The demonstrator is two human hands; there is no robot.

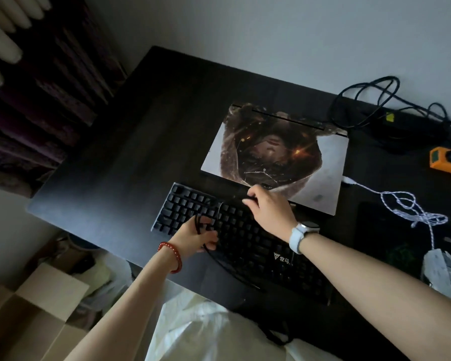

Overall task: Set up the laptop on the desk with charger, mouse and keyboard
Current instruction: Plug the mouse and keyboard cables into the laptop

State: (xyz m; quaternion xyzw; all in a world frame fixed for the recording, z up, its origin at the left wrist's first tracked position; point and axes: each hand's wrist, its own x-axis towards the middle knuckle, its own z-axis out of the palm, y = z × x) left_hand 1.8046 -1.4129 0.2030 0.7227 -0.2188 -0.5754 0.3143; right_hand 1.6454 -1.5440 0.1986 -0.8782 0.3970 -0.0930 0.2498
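Observation:
A closed laptop (276, 157) with a picture on its lid lies on the dark desk (120, 152). In front of it sits a black keyboard (245, 243). My left hand (195, 238) grips loops of the keyboard's black cable (228, 269) over the keys. My right hand (268, 207) pinches something small and dark at the keyboard's back edge, beside the laptop's front. A white mouse (443, 274) lies at the right on a black mouse pad (380, 230); its braided white cable (412, 204) runs to the laptop's right side. The black charger (406, 126) with coiled cord lies at the back right.
An orange power strip (445, 162) lies at the desk's right edge. Dark curtains (37, 100) hang at the left. Cardboard boxes (37, 308) stand on the floor below the desk's left corner. White cloth (206, 332) lies at the front edge.

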